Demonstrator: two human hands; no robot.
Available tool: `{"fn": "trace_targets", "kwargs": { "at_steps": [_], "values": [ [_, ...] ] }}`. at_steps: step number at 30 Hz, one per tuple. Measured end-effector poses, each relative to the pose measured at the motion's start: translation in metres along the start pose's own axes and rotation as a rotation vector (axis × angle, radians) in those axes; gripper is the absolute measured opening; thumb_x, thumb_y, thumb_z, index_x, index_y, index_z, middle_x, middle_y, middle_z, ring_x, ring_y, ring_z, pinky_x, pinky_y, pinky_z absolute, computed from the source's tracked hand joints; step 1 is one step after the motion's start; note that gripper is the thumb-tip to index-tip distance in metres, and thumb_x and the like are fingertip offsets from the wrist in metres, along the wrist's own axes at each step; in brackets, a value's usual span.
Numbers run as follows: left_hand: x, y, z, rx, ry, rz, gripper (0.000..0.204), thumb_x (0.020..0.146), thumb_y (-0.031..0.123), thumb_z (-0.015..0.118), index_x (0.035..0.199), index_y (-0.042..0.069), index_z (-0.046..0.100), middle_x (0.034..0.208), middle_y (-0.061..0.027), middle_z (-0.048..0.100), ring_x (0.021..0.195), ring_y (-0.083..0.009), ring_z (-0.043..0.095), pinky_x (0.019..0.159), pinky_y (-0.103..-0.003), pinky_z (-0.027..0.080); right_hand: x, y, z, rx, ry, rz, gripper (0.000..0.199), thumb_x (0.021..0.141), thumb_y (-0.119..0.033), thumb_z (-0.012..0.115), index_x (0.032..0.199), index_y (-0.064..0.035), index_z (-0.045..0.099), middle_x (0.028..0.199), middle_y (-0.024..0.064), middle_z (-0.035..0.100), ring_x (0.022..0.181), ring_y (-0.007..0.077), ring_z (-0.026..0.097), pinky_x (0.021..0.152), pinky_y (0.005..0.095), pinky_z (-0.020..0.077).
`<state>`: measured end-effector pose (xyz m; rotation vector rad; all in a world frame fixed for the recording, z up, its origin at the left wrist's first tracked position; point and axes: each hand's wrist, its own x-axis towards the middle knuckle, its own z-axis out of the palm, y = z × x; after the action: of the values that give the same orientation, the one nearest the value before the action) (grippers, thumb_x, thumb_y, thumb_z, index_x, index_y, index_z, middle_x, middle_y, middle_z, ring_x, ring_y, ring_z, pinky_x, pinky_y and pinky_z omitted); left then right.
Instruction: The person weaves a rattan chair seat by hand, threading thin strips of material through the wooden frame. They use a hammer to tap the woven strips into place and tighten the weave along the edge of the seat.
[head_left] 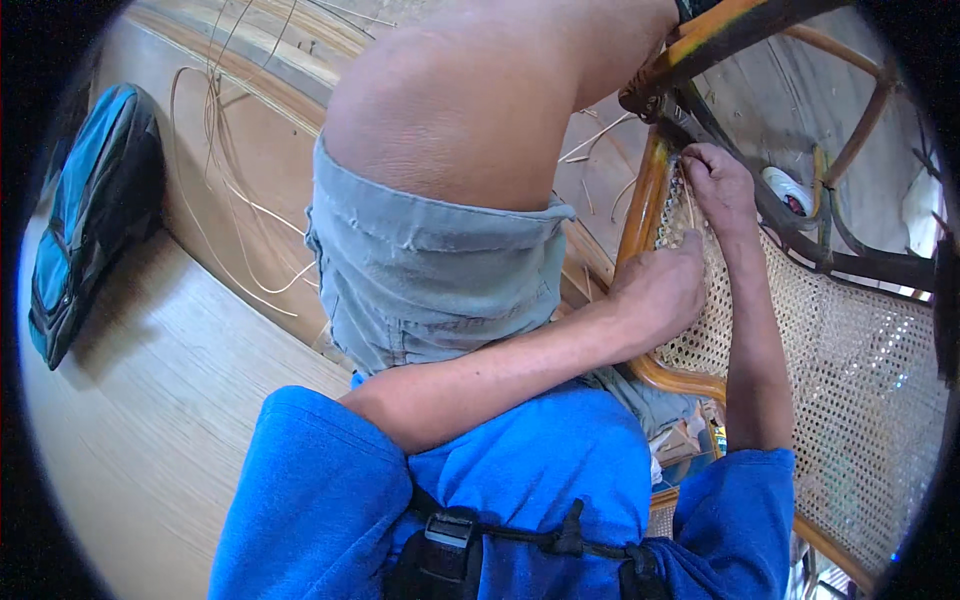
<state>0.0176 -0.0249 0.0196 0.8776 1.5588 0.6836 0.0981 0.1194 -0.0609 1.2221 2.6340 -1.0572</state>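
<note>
Here you are working at the corner of a woven cane panel (850, 350) set in a rattan chair frame (645, 200), and the step in hand looks like weaving or tucking a cane strand along the panel's edge. Your left hand (660, 290) is resting closed on the weave just inside the frame rail, fingers curled under; whether it is pinching a strand I cannot tell, since the fingertips are hidden. Your right hand (720, 185) is sitting just above it, nearer the frame's corner, with its fingers bunched tight against the weave as if gripping a thin strand (688, 205) that is running down from it toward your left hand. The two hands are lying close together but apart, with the strand between them.

Off to your left, well away from both hands, loose cane strips (215, 160) are trailing over the wooden floor (150, 400), and a blue backpack (90, 210) is lying beyond them.

By my reckoning, the next move is calling for a steady pull on the strand while your left hand is pressing the weave flat, so the edge row is not bunching.
</note>
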Motion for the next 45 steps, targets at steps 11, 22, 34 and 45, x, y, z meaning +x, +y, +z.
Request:
{"fn": "trace_targets", "kwargs": {
  "at_steps": [11,22,34,45],
  "values": [
    [-0.004,0.005,-0.013,-0.009,-0.041,-0.018,0.040,0.081,0.010,0.048,0.113,-0.012,0.043,0.068,-0.0273,0.060,0.068,-0.0429,0.062,0.064,-0.052,0.048,0.007,-0.015,0.001,-0.136,-0.083,0.287,0.023,0.079,-0.021,0.059,0.093,-0.0036,0.067,0.086,0.0187,0.065,0.081,0.0307,0.065,0.074,0.0372,0.0489],
    [-0.005,0.004,-0.016,-0.059,-0.044,-0.008,0.042,0.080,0.010,0.047,0.113,-0.015,0.042,0.068,-0.0282,0.060,0.069,-0.0434,0.061,0.065,-0.052,0.048,0.014,-0.015,-0.003,-0.028,-0.177,0.482,0.023,0.081,-0.019,0.057,0.072,0.0013,0.064,0.056,0.0105,0.057,0.049,0.0182,0.055,0.053,0.0334,0.0436],
    [0.007,0.001,0.015,-0.288,-0.046,0.044,0.048,0.079,0.012,0.051,0.117,-0.015,0.041,0.078,-0.0329,0.059,0.080,-0.0457,0.060,0.075,-0.050,0.047,0.034,-0.032,-0.012,0.097,-0.330,0.689,0.026,0.074,-0.015,0.057,0.055,0.0031,0.056,0.046,0.0111,0.050,0.038,0.0219,0.052,0.039,0.0358,0.0434],
    [0.005,0.006,0.018,-0.418,-0.125,0.020,0.044,0.080,0.013,0.049,0.118,-0.010,0.043,0.089,-0.0357,0.058,0.090,-0.0475,0.058,0.082,-0.051,0.044,0.028,0.014,-0.006,-0.123,-0.419,0.486,0.037,0.082,-0.025,0.055,0.055,-0.0012,0.059,0.047,0.0119,0.055,0.039,0.0226,0.055,0.039,0.0353,0.0437]
  ]
}}
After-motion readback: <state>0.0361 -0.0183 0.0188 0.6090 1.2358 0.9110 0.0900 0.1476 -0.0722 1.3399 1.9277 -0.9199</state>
